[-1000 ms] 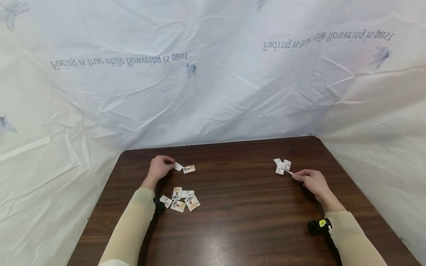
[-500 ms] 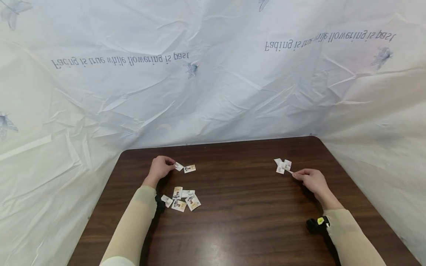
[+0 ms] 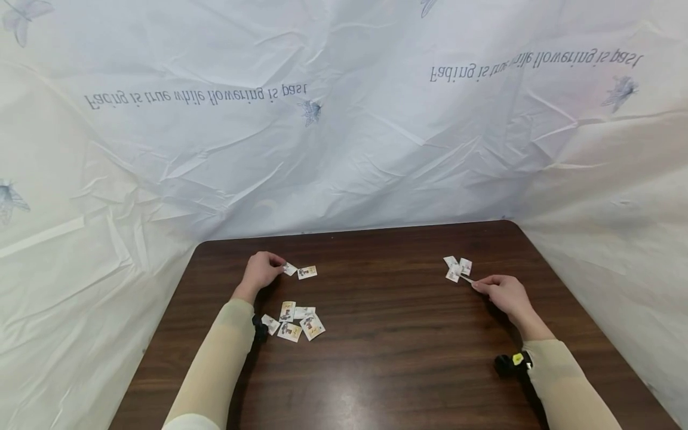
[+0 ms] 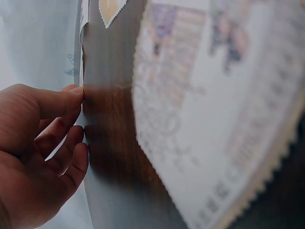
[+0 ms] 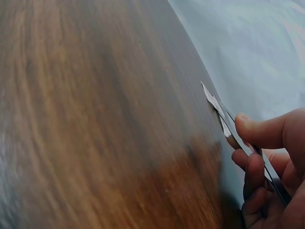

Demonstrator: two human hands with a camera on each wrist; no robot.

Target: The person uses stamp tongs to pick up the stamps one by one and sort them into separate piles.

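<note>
In the head view my left hand (image 3: 261, 270) pinches the edge of a small perforated postage stamp (image 3: 289, 269) between thumb and forefinger, low over the table. Right beside it lies a second stamp (image 3: 307, 273). Nearer the left wrist is a loose cluster of several stamps (image 3: 289, 332); one stamp (image 4: 200, 95) looms large and blurred in the left wrist view. On the far right, my right hand (image 3: 505, 292) holds metal tweezers (image 5: 241, 143). Their tips meet a small group of overlapping stamps (image 3: 453, 273), seen nearly edge-on as pale paper (image 5: 212, 101) in the right wrist view.
A dark wood-grain table (image 3: 376, 334) with rounded corners lies under both hands. White printed sheeting (image 3: 344, 149) hangs behind it and along both sides. A black wrist camera (image 3: 507, 364) sits on the right wrist, another (image 3: 260, 328) on the left.
Both hands stay nearly in place, with the left one still on its stamp. The stamps at the tweezers' tips look slightly more spread apart. The head view has shifted a little.
</note>
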